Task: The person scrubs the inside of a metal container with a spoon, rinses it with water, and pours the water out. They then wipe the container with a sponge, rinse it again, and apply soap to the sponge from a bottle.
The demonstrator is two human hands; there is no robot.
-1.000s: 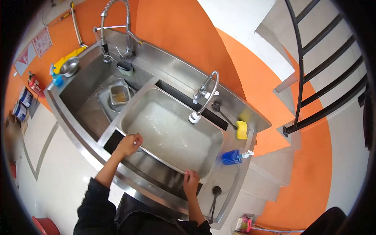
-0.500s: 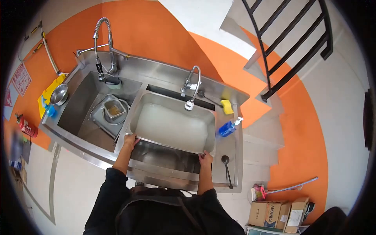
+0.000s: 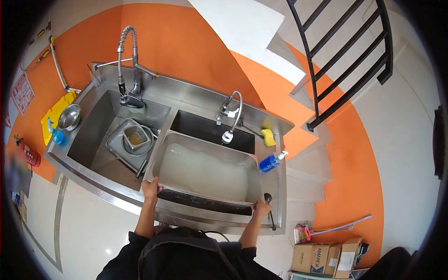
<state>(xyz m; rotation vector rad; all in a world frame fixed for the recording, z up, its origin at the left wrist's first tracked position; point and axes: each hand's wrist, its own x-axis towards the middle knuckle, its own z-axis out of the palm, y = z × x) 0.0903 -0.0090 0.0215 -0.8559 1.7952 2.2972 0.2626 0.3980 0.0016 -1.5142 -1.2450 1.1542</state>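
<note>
A large rectangular steel pan holds shallow cloudy water. It sits over the right sink basin, whose dark interior shows behind and in front of the pan. My left hand is closed around the pan's near left corner. At the near right corner, my right hand grips the rim, close to a black ladle lying on the counter. Above the pan's far side hangs the curved tap.
The left basin holds a grey tray and a small square container. A blue soap bottle and yellow sponge stand at right. A metal bowl and blue spray bottle are at left.
The pan has come toward me with both hands on it. The gap behind it has widened, and the one in front has narrowed. Its water has shifted a little.
</note>
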